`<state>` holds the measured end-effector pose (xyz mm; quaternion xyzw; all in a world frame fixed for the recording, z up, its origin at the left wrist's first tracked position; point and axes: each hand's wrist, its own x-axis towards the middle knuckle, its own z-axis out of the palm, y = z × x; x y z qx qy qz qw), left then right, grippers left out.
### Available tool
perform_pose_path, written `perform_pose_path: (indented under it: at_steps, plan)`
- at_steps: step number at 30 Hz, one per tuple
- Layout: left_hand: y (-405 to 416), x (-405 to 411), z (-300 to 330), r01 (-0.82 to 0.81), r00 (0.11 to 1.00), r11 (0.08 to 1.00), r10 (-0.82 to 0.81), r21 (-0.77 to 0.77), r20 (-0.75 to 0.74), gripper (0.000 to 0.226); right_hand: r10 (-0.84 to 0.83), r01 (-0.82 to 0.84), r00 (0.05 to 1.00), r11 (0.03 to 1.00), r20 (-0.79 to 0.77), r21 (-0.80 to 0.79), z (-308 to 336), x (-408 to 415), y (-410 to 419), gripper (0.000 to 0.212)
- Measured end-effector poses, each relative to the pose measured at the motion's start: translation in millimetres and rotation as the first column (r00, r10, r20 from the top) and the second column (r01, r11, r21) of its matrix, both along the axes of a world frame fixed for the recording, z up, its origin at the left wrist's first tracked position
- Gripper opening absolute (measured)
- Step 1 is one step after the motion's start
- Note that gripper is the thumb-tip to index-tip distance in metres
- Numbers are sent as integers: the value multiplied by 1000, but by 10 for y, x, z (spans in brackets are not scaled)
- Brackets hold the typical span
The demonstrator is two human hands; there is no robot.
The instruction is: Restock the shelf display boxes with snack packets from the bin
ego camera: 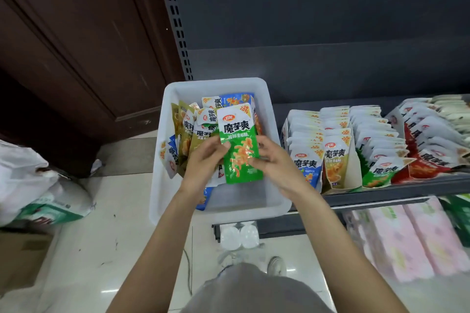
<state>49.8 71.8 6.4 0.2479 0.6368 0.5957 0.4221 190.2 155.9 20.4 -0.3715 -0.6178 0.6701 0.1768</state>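
Head view. Both hands are raised over the bin (269, 119), a white translucent tub that sits at the left end of the shelf (381, 192).

Left hand (206, 160): fingers curled round the left edge of a green packet (240, 145), thumb on its front face. Behind that packet the same hand appears to hold more packets fanned out; how many cannot be told.

Right hand (276, 162): fingers curled on the right edge of the green packet, about mid-height. The two hands are close together, one on each side of the packet, not touching each other.

The green packet is upright, print facing the camera, above the bin's interior.

Bin contents: olive packets (184, 129) standing along the left wall, blue packets (229, 99) at the back, one blue packet (204, 198) at the front left. The front right floor of the bin is bare.

Shelf, right of the bin: display boxes (353, 173) side by side, each with upright packets in rows: blue, then olive, then green, then red farthest right.

Lower shelf: pink wrapped packs (407, 236).

Floor, left: white bags (38, 185) and a cardboard box (23, 254).
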Motion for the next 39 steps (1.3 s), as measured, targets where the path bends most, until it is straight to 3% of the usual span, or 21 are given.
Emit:
perform_pose_path:
  at_steps: [5,8,12,15,20,24,30,39]
  plan:
    - [100,227,234,89,995,992,-85,87,-49,31,-59,60,998,998,-32,28,137,369,-27,28]
    - [199,471,373,148,989,976,-142,163,-48,34,-197,198,980,965,-23,170,157,671,-40,17]
    - [414,933,490,270,944,944,-221,188,-247,35,-424,353,904,802,45,482,82,1245,28,12]
    - [646,1337,551,360,880,914,-267,186,-393,24,-588,443,806,672,64,594,6,1703,132,16]
    - [1026,1984,483,478,750,865,-311,154,-583,15,-770,320,618,429,157,845,-136,2371,338,9]
    - [1219,2281,362,457,701,880,-265,132,-662,16,-820,284,555,346,141,894,-272,2569,568,8]
    - [1325,2241,184,348,572,933,-137,88,-809,15,-729,200,650,437,214,877,-518,2495,862,10]
    - [1383,2368,121,404,396,913,-229,-54,-889,16,-727,105,587,505,356,857,-763,2594,927,8]
